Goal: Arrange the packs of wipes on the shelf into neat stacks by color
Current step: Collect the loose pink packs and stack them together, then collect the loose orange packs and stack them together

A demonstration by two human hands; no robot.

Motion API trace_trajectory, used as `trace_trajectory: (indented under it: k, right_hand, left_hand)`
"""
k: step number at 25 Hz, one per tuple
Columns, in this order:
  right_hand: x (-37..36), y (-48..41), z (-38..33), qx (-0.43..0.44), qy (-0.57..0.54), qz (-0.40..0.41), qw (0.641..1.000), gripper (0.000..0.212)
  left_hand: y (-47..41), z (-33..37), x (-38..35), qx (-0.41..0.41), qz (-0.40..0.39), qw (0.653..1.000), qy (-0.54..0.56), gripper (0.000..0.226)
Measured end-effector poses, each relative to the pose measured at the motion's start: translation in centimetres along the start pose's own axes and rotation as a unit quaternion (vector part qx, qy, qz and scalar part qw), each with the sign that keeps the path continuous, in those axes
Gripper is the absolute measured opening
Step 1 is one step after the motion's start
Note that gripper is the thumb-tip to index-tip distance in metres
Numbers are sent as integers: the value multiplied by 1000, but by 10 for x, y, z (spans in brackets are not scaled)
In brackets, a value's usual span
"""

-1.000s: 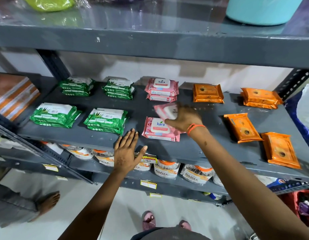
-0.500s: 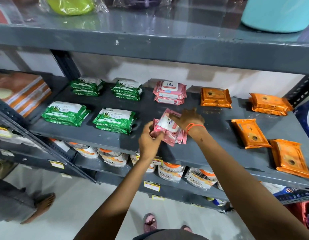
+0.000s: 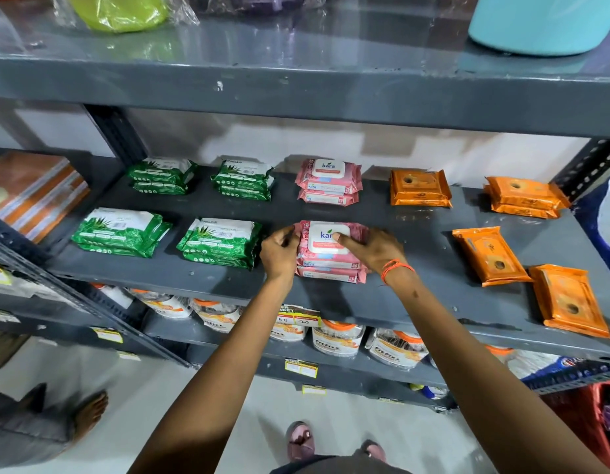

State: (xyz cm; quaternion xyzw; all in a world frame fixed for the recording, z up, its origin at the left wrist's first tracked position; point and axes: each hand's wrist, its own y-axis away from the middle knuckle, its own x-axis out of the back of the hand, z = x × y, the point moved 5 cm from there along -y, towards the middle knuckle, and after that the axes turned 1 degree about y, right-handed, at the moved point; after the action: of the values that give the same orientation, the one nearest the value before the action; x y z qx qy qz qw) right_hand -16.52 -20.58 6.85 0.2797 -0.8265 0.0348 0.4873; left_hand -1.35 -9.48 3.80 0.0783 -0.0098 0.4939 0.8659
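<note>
While both hands — left hand (image 3: 279,254), right hand (image 3: 375,249) — grip the front pink stack (image 3: 331,265), orange packs (image 3: 490,254) lie loose.

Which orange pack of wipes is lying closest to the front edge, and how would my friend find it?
Look at the grey middle shelf and follow it to its right end, where the orange packs are. The front-most orange pack lies single and flat by the shelf's front edge. Unlike the two stacked pairs behind, it sits alone and crooked.

Teal tub (image 3: 543,25) above; jars (image 3: 334,340) below.
</note>
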Motion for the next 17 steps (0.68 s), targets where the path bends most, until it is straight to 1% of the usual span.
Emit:
trace_trajectory:
  k: [3,5,6,7,8,10,11,13,15,17]
  right_hand:
    - [0,1,2,-10,16,-4,1000,75]
    - [-3,0,3,-24,-9,-5,1000,74]
    - [-6,-1,4,-35,-53,-11,998,73]
    - [-10,-3,5,-49,-119,-19,991,69]
    - [-15,-2,4,-63,-194,-28,979,62]
    - [-24,0,1,-79,-290,-7,954,51]
    - [-27,0,0,-84,-305,11,949,50]
    - [-34,-1,1,-88,-315,13,945,50]
    - [-36,-1,3,-87,-314,3,945,59]
    - [-23,-1,11,-96,-277,7,956,70]
  left_hand:
    - [-2,-3,-1,-3,3,1000,-5,22]
    - [-1,-4,-1,15,-1,1000,-5,22]
    - [1,-5,-2,28,-8,1000,-12,25]
    - [3,-6,-3,40,-14,999,-22,28]
    - [5,-8,-5,41,-22,998,-35,29]
    - [6,-8,-7,14,-31,997,-62,27]
    - [4,-8,-7,3,-28,997,-74,27]
    - [0,-9,-5,-3,-20,996,-84,27]
    - [1,-8,-3,-10,-15,995,-95,31]
    - [6,0,-2,-32,5,992,-120,36]
